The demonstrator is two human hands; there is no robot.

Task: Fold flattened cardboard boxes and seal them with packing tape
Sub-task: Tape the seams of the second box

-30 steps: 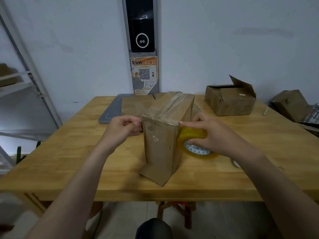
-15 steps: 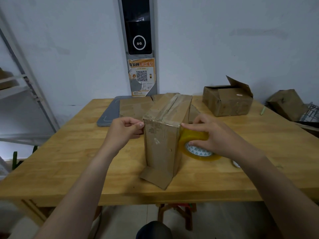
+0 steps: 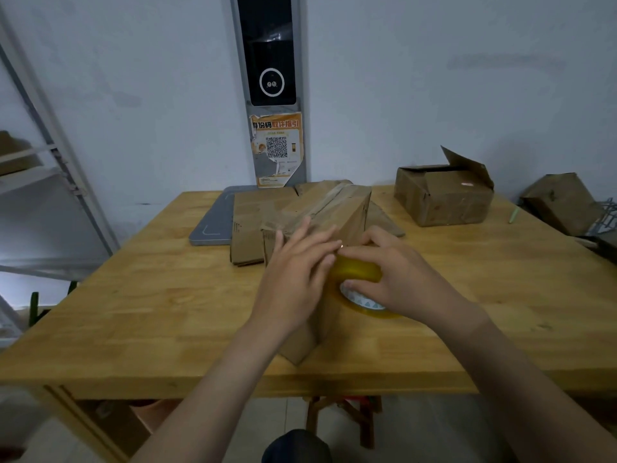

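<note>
A tall brown cardboard box (image 3: pixel 337 208) stands in the middle of the wooden table (image 3: pixel 160 305), an old tape strip running along its top. My left hand (image 3: pixel 297 275) lies with straight fingers over the box's near top edge, covering its front face. My right hand (image 3: pixel 394 279) grips a yellowish roll of clear packing tape (image 3: pixel 359 285) pressed against the box's right side. One bottom flap (image 3: pixel 297 345) sticks out toward me at the table's front.
Flattened cardboard (image 3: pixel 253 222) lies behind the box on a grey flat scale (image 3: pixel 213 225). An assembled box with a raised flap (image 3: pixel 444 195) stands at the back right, another box (image 3: pixel 564 202) farther right. A metal shelf frame (image 3: pixel 50 145) stands at left.
My left hand has left the box's left edge and moved right, now flat over the near top edge. My right hand has lifted the tape roll slightly higher against the box.
</note>
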